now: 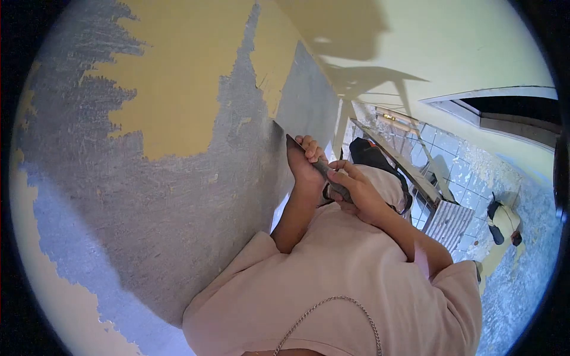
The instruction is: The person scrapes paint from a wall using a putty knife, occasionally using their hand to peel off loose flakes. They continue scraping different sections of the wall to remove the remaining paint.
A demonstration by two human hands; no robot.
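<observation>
A dark, long scraper (324, 171) slants across in front of my chest, its narrow edge turned toward me. My right hand (359, 188) is closed around its lower, handle end, with the thumb lying along it. Higher up, my left hand (306, 161) has its fingers curled over the blade part, close to the pointed tip. Both hands are beside the wall (196, 202), where yellow paint is stripped away in large patches down to grey. The palm sides and part of the blade are hidden.
Beyond my legs, a wooden trestle or ladder (404, 163) with a corrugated panel (449, 224) stands above the tiled, flaking floor (460, 169). A dark opening with a frame (516, 127) breaks the right wall. A pale and dark shape (503, 221) lies low at right, too small to identify.
</observation>
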